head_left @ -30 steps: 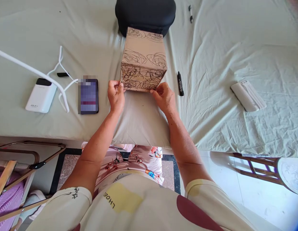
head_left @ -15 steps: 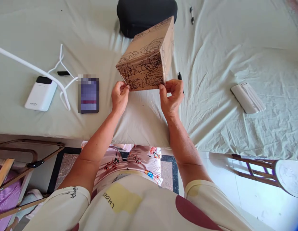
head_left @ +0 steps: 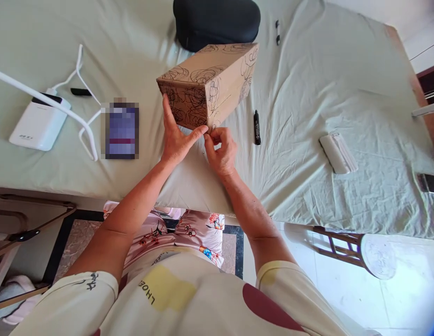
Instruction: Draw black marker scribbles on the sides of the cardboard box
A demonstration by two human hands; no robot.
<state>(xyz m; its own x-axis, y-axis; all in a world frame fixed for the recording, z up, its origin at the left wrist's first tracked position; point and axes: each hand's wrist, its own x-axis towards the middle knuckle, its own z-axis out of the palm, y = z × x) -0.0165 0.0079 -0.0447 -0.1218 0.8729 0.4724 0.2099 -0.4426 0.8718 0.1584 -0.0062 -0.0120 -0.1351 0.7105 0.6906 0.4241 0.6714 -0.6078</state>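
View from above of a paper-wrapped box [head_left: 206,81] on a cloth-covered worktop [head_left: 343,93], the box standing close to the near edge and turned so that one corner faces the person. Every face in view carries brown paper drawn with scribbled black roses; no bare patch shows. The work left, by appearance, is at the low near corner, where the paper edge is being handled. The underside and far faces are hidden.

Left hand [head_left: 175,140]: grip wide, palm and spread fingers laid flat against the box's near left face, steadying it. Right hand [head_left: 220,149]: grip narrow, fingertips pinched on the paper at the box's low near corner, touching the left thumb.

Right of the box, a black marker [head_left: 256,127] lies near; further right, a white scraper [head_left: 338,152], well apart. Left of the box, a phone [head_left: 121,132], a white cable [head_left: 86,128] and a power bank [head_left: 38,125]. Behind the box, a black case [head_left: 217,21] just beside its far end, and a small pen [head_left: 277,31]. Nothing lies between the hands and the box.
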